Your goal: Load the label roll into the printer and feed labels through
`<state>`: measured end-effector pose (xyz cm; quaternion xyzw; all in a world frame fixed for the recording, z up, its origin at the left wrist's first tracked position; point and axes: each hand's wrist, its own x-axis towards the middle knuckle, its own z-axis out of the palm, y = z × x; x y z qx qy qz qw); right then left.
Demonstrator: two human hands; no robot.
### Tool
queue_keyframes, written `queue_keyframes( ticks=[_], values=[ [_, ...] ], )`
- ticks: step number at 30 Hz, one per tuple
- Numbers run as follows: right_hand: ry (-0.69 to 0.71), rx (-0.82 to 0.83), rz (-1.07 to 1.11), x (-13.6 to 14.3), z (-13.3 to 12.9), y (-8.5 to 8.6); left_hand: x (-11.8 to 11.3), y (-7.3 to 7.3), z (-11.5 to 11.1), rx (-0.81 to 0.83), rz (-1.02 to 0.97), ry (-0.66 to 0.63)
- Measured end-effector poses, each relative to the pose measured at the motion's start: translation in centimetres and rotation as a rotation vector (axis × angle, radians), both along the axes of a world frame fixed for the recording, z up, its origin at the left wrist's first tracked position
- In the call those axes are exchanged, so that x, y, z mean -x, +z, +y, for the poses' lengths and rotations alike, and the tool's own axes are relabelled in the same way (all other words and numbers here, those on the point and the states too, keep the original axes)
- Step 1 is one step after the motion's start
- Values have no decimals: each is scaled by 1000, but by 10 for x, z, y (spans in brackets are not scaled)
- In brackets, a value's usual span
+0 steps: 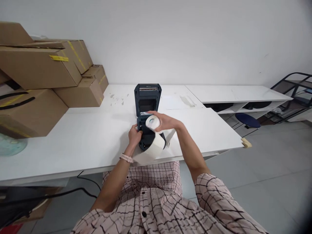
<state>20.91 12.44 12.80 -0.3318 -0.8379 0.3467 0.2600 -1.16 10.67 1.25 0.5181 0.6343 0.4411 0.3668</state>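
A dark label printer (147, 97) stands on the white table with its lid raised toward the wall. My right hand (168, 122) is closed around a roll of white labels (153, 122), held over the printer's open bay. From the roll a loose strip of labels (156, 146) curls down across the printer's front toward the table edge. At the printer's left side, my left hand (135, 135) grips the rim of the base, with fingers at the inner edge. The roll and strip hide part of the bay.
Cardboard boxes (36, 66) are stacked on the table's left side, near a greenish clear object (12, 145). A white wall rises behind the table. To the right are a lower shelf unit (234, 94), a blue stool (247, 120) and a padded table corner (246, 143).
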Motion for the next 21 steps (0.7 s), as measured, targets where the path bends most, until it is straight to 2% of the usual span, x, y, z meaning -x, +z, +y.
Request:
queue_keyframes(
  ticks=[3,5,7,11,13,15,18,21],
  values=[
    [-145,-4,179,-40,-9,17,-1,1,-1,14,25,30],
    [-309,-8,240,-62,-4,14,-1,1,-1,27,16,22],
    [-461,-8,248,-78,11,-2,-1,-1,-1,33,3,13],
    [-642,67,94,-92,45,-50,0,-5,0,20,-15,17],
    [-687,115,34,-90,57,-71,0,-6,1,19,-26,23],
    [-703,141,12,-88,62,-83,0,-7,1,17,-33,28],
    [-684,173,13,-96,58,-88,0,-6,0,11,-42,23],
    [-619,256,59,-126,41,-84,0,-4,-2,20,-62,15]
  ],
)
